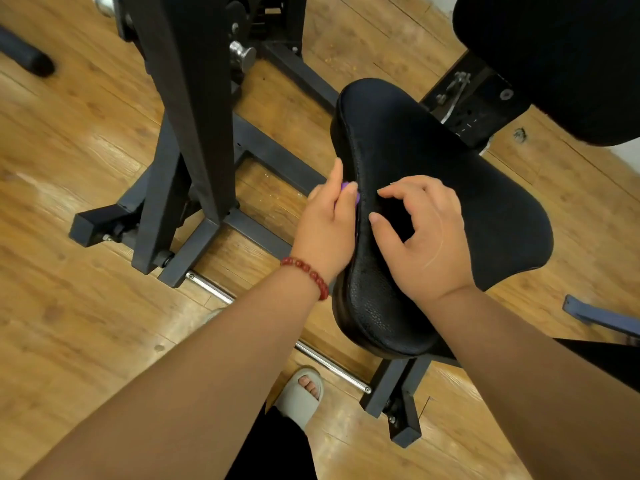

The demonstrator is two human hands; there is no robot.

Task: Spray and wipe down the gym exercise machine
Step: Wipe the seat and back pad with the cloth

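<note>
The black seat pad [433,188] stood on its frame above the wooden floor [69,168]. The left hand [325,223], fingers closed round something purple [348,190], pressed its edge; the right hand [426,237] rested on top, fingers loosely spread. Wiping looked underway, with no sheen visible; the frame [187,98] seemingly remained.

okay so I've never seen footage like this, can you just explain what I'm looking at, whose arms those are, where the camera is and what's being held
The camera sits on a person's head, looking down, so the two arms are their own. Below is a black gym machine on a wood floor: a padded seat, a back pad and a steel frame. The left hand, with a red bead bracelet, closes on something small and purple at the seat's edge; what it is cannot be told. The right hand rests on the seat, fingers curled and empty.
</note>
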